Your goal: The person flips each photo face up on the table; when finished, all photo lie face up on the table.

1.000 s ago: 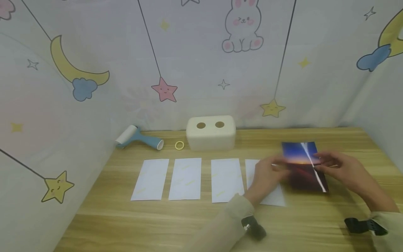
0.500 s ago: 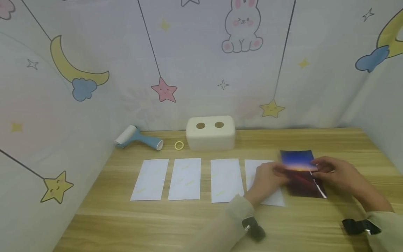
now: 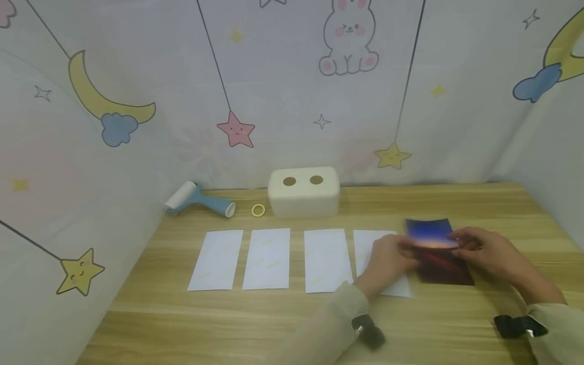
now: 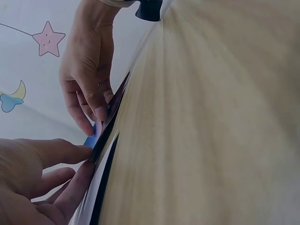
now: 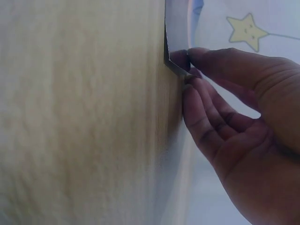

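Note:
A glossy picture card (image 3: 441,266), blue above and dark red below with an orange band between, is held at its two side edges. My left hand (image 3: 388,258) pinches the left edge between thumb and fingers, as the left wrist view also shows. On the opposite edge, my right hand (image 3: 490,253) pinches the card; in the right wrist view its thumb and fingertips meet at the card's rim (image 5: 180,28). The card bows slightly, close over the table. Beneath my left hand and forearm, a white sheet (image 3: 366,243) is partly hidden.
Three more white sheets, among them the leftmost sheet (image 3: 216,260), lie in a row on the wooden table (image 3: 205,324). A cream box with two round holes (image 3: 303,200), a small yellow ring (image 3: 258,210) and a blue-handled roller (image 3: 201,199) stand along the back wall.
Both hands have brought the picture card a little nearer and lower, and a bright glare streak on it has gone. The sheets and the things at the back stay put.

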Demonstrator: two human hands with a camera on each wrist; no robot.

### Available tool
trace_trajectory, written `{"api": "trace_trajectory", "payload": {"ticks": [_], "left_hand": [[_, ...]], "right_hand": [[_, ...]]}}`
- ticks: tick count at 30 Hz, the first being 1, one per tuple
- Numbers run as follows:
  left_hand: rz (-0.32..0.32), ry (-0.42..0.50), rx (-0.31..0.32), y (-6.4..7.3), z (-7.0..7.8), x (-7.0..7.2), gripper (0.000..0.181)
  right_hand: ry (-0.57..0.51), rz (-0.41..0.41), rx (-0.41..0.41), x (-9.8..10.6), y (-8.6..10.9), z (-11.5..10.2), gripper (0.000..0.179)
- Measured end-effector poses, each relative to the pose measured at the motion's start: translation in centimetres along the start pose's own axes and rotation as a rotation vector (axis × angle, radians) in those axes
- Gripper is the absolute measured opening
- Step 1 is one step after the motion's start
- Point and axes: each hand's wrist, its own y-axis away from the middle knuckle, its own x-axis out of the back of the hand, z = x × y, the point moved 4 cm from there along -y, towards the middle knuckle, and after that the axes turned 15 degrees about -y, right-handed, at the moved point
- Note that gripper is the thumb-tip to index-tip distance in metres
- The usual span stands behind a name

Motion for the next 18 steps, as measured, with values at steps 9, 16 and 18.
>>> {"api": "trace_trajectory", "payload": {"ticks": [9, 16, 18], "left_hand": [[0.023, -0.102, -0.064, -0.11, 0.29, 0.03, 0.031], [0.035, -0.202, -0.080, -0.09, 0.53, 0.10, 0.033], [0.032, -0.205, -0.078, -0.10, 0.53, 0.07, 0.034]], "right_hand": [[-0.009, -0.010, -0.015, -0.03, -0.05, 0.01, 0.032], [0.004, -0.053, -0.056, 0.08, -0.15, 0.08, 0.031], [0.013, -0.057, -0.059, 0.13, -0.17, 0.06, 0.031]]}}
